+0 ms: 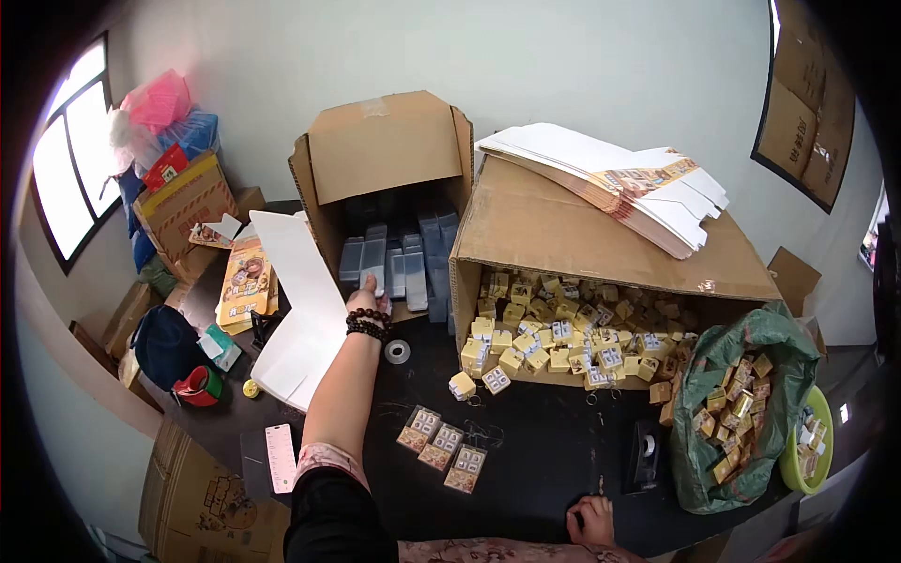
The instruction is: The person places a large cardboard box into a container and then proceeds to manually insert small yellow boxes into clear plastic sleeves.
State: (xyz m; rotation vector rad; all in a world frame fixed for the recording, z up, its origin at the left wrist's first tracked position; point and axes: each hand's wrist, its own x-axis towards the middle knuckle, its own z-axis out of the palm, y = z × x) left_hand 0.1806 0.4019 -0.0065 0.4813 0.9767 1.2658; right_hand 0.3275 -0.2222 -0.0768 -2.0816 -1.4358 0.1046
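Black table (540, 446) bears, toward its far edge, an open-fronted cardboard carton (387, 155) of translucent plastic cases (415, 281). At its near edge the right hand (590, 520) rests, fingers curled in, while the left hand (367, 296) touches the near end of one case (374, 251) at the carton's front edge; whether it grips, I cannot tell. That case should be light, stiff, slick and prone to cracking, best held by its long sides.

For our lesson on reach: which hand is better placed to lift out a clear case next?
Probably the left: the left hand is at the cases in the box, while the right hand is down by the near edge of the table, well away from them.
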